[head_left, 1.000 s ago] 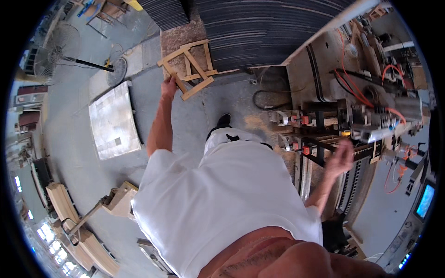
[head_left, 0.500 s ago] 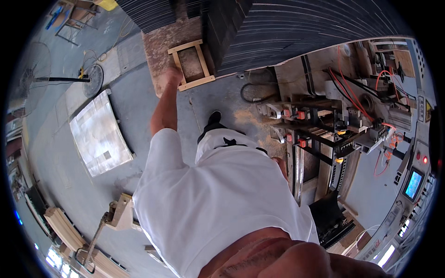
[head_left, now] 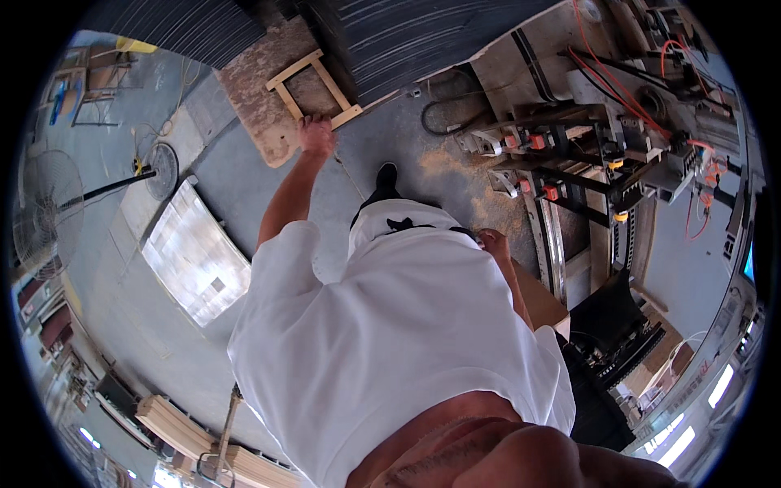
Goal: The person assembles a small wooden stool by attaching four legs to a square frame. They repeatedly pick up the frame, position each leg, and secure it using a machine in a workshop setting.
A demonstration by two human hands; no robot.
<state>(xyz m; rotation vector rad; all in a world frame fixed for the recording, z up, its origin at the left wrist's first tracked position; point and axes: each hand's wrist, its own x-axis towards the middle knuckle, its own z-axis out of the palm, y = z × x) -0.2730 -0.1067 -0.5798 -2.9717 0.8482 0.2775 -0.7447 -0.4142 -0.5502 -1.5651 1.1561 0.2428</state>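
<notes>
A rectangular frame of pale wood strips [head_left: 331,84] lies on a worn brown board [head_left: 244,85] ahead of me. My left hand [head_left: 317,137] reaches out to the frame's near corner, its fingers closed over the wood there. My right hand [head_left: 495,241] hangs beside my hip with its fingers curled in; nothing shows in it. Tall stacks of dark ribbed panels [head_left: 439,45] rise behind and beside the frame.
A machine with black clamp arms [head_left: 569,191], red parts and air hoses stands at the right. On the left are a pedestal fan [head_left: 163,171] and a shiny sheet [head_left: 198,256] on the floor. Sawdust [head_left: 455,175] lies near my foot. Timber planks [head_left: 175,423] are stacked behind left.
My left hand has shifted from the frame's left strip to its near corner. My right hand has come more fully into view beside my hip. The whole view has turned somewhat.
</notes>
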